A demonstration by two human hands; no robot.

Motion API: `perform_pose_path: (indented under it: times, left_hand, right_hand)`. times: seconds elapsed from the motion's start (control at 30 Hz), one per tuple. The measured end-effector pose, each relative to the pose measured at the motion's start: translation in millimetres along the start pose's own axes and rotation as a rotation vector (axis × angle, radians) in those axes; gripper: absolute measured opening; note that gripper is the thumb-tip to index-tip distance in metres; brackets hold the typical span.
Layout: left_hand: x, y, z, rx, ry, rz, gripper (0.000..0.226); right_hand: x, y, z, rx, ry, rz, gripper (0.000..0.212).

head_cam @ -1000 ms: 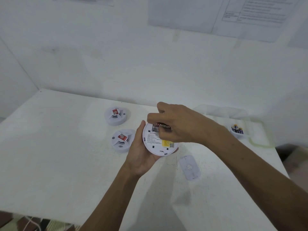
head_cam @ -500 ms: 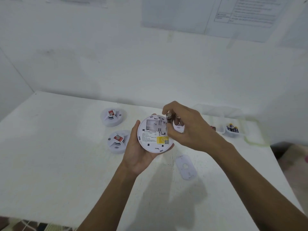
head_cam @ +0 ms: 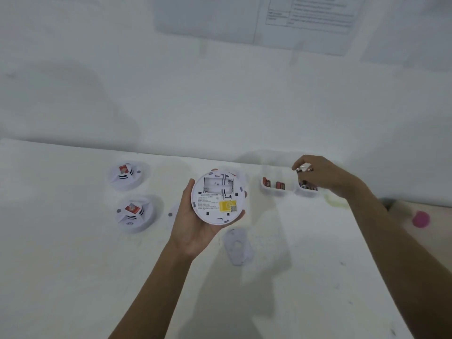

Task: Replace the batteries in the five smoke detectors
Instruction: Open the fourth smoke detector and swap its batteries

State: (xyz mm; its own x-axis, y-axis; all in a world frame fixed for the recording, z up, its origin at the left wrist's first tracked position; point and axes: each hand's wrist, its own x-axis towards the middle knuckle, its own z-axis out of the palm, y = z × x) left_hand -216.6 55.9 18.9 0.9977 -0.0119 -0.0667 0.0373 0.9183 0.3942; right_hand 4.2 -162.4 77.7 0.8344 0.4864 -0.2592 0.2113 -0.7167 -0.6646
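My left hand (head_cam: 193, 228) holds a round white smoke detector (head_cam: 217, 198) with its back up; the battery bay near its top edge looks empty and a yellow label sits on it. My right hand (head_cam: 322, 177) is off to the right, pinching batteries (head_cam: 304, 169) above a small white tray (head_cam: 307, 190) that holds more batteries. A second tray (head_cam: 275, 187) with red batteries stands just left of it. Two more detectors lie at the left, one at the back (head_cam: 127, 174) and one nearer (head_cam: 134, 212). The loose battery cover (head_cam: 238, 245) lies below the held detector.
The white table (head_cam: 73, 265) runs to a white wall at the back. A further white piece (head_cam: 173, 212) lies partly hidden behind my left hand. A pink object (head_cam: 420, 218) sits beyond the table's right edge. Papers hang on the wall above.
My right hand has pulled the batteries out of the held detector and carried them right, over the battery trays. The bay now looks empty. My left hand kept the detector.
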Motion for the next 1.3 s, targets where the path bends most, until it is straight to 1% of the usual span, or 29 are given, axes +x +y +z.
perform_pose_path:
  times: [0.1, 0.2, 0.3, 0.53, 0.73, 0.8, 0.87, 0.93, 1.0, 1.07, 1.13, 1.2, 1.3]
  left_hand:
    - [9, -13, 1, 0.006, 0.028, -0.011, 0.058]
    - [16, -24, -1, -0.023, 0.054, -0.02, 0.064]
    - [24, -32, -5, -0.009, 0.062, -0.004, 0.065]
    - [35, -39, -13, -0.003, 0.126, 0.03, 0.066]
    - [40, -40, -15, -0.013, 0.145, 0.047, 0.065]
    - [42, -39, -15, 0.006, 0.151, 0.05, 0.064]
    - [44, -38, -14, 0.01, 0.149, 0.046, 0.064]
    - [45, -37, -14, 0.007, 0.156, 0.042, 0.065]
    - [46, -37, -14, 0.009, 0.162, 0.043, 0.065]
    - [48, -37, -14, 0.001, 0.161, 0.04, 0.065]
    - [50, -37, -14, -0.008, 0.159, 0.032, 0.067]
    - [51, -38, -14, -0.007, 0.156, 0.026, 0.068]
    - [52, -39, -14, -0.011, 0.165, 0.018, 0.068]
  right_hand:
    - [31, 39, -13, -0.025, 0.027, 0.118, 0.02]
    - [54, 62, -12, -0.055, 0.049, 0.169, 0.017]
    - [71, 73, -5, -0.113, 0.081, 0.177, 0.016]
    - [92, 88, 15, -0.348, 0.075, 0.123, 0.013]
    - [95, 95, 14, -0.459, 0.073, 0.117, 0.022]
    - [97, 92, 12, -0.482, 0.138, 0.063, 0.022]
    - [98, 84, 11, -0.442, 0.225, -0.062, 0.021]
    - [98, 73, 12, -0.429, 0.245, -0.207, 0.02]
    - [99, 62, 15, -0.502, 0.184, -0.322, 0.022]
    - [99, 54, 22, -0.644, 0.091, -0.386, 0.028]
    - [101, 48, 30, -0.796, -0.004, -0.383, 0.036]
    - [105, 46, 37, -0.919, -0.07, -0.367, 0.038]
    - [110, 50, 45, -1.055, -0.104, -0.346, 0.036]
